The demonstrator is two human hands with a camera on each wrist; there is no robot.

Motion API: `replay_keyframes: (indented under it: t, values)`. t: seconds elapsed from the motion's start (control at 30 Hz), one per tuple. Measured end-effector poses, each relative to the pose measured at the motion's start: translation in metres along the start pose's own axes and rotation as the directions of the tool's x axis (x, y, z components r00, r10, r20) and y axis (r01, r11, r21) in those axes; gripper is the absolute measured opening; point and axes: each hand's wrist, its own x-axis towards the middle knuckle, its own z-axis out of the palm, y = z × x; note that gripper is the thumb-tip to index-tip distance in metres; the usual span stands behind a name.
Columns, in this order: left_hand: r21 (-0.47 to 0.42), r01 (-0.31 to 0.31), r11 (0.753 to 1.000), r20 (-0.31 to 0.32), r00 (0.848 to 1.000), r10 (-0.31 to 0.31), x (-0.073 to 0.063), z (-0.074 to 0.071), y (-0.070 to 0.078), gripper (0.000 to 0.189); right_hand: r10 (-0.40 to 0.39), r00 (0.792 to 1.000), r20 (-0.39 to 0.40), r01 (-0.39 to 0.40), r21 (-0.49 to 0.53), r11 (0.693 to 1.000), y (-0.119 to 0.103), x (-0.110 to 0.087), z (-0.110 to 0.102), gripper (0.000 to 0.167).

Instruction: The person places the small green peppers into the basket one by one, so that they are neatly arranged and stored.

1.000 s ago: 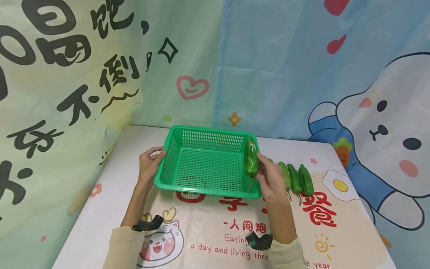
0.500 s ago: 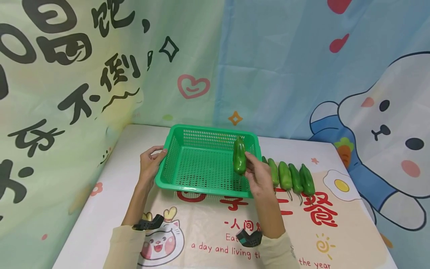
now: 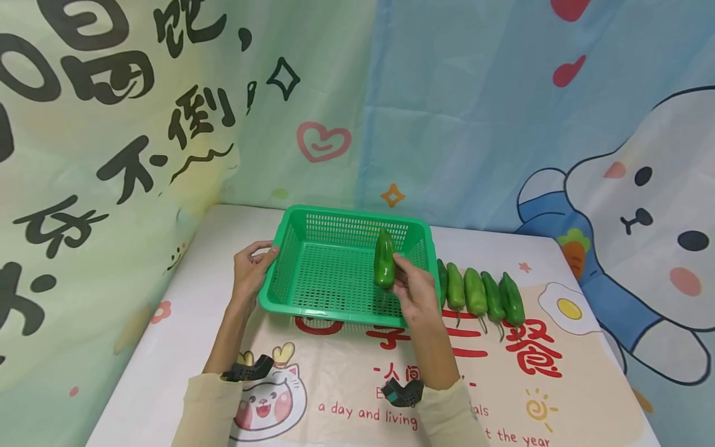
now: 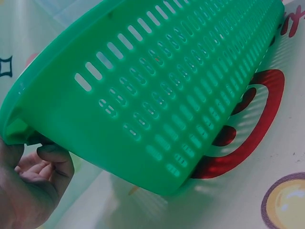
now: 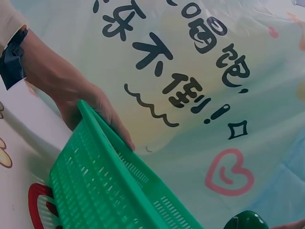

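Observation:
A green plastic basket (image 3: pixel 329 273) with slotted walls stands on the table. My left hand (image 3: pixel 251 270) grips its left rim, with the thumb on top; in the left wrist view the fingers (image 4: pixel 52 164) curl beneath the rim. Over the right part of the basket, my right hand (image 3: pixel 416 292) pinches a glossy green pepper (image 3: pixel 384 261) upright, its stem pointing down. Only the pepper's rounded end (image 5: pixel 245 222) and a bit of a finger show at the bottom of the right wrist view. Nothing lies on the basket's visible floor.
Several more green peppers (image 3: pixel 476 293) lie in a row right of the basket, stems toward me. The printed tablecloth (image 3: pixel 346 379) covers the table. A patterned curtain (image 3: pixel 447 124) hangs close behind the basket, another along the left side.
My right hand has carried the pepper leftward, from the basket's right wall further in over it. More of the row of peppers shows now. The left hand keeps its grip on the rim.

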Motion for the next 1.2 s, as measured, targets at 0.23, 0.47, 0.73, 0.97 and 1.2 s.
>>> replay_keyframes:
  t: [0.23, 0.47, 0.73, 0.97, 1.2]
  values:
    - [0.001, 0.007, 1.000, 0.004, 1.000, -0.007, 0.002, 0.000, -0.002, 0.039, 0.013, 1.000, -0.021, -0.013, 0.002, 1.000, 0.009, 0.005, 0.009, 0.040]
    - [0.019, -0.002, 1.000, -0.009, 1.000, 0.002, 0.001, 0.000, -0.003, 0.039, 0.030, 0.999, -0.024, -0.030, 0.001, 1.000, 0.016, 0.009, 0.018, 0.041]
    - [0.039, -0.004, 0.999, -0.019, 1.000, 0.005, 0.001, 0.001, -0.001, 0.039, 0.044, 0.999, -0.010, -0.044, 0.018, 0.999, 0.024, 0.013, 0.031, 0.041]
    - [0.029, 0.013, 1.000, -0.017, 1.000, -0.012, 0.000, 0.001, 0.001, 0.040, 0.058, 0.998, -0.016, -0.058, -0.002, 0.998, 0.031, 0.016, 0.042, 0.040]
    - [0.008, 0.011, 1.000, -0.001, 1.000, -0.011, 0.000, 0.001, 0.001, 0.041, 0.074, 0.997, -0.013, -0.074, -0.017, 0.997, 0.037, 0.020, 0.051, 0.041]
